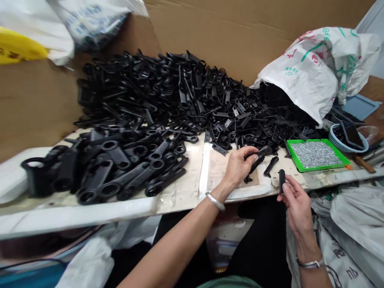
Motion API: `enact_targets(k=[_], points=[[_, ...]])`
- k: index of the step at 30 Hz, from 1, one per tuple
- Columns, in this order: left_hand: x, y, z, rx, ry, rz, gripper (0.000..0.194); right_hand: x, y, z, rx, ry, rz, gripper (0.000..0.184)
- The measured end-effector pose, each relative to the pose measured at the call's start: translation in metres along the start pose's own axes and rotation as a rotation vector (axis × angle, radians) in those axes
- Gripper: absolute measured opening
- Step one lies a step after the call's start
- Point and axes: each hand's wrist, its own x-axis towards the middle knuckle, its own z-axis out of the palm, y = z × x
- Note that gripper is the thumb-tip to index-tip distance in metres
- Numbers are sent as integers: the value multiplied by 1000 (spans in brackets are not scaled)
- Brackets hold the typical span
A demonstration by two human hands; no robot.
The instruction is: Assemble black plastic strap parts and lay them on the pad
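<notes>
My left hand [237,167] is over the pad at the table's front, its fingers closed around a dark plastic part [255,163] that they partly cover. Just right of it lies a short black plastic piece [271,166]. Between the thumb and fingers of my right hand [295,200] stands a small, narrow black plastic piece [282,181], held upright at the table edge. Beyond both hands spreads a heap of small black plastic parts [234,120]. Larger black parts with ring-shaped ends [132,172] lie piled to the left.
A green tray [339,152] of small silvery metal pieces sits at the right. Behind it are a light blue basket [364,145] and a white printed sack [303,72] lying over black parts. Cardboard [204,28] walls the back. White foam [75,218] lines the front left edge.
</notes>
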Motion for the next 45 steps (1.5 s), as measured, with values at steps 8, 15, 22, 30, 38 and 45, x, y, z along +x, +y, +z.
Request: enact_targets(k=[8,15,22,30,38,45], points=[[-45,33,-50,17,-235,136,23,-7,-29,12,190,-227,213,27],[-80,40,-91,219,-367,362,29,-30,-7,36,77,-625,304,24],[-118,35,-86,-433,275,-243,39,-51,8,64,-163,-488,-207,15],[-119,45,-86,-1010,204,-456,42,-71,-7,88,-429,-735,-456,10],[-121,33,-68,-915,332,-426,35,-69,-13,91,-334,-392,-224,19],[-122,37,-57,-737,320,-375,35,-69,-13,116,-256,-411,-152,22]])
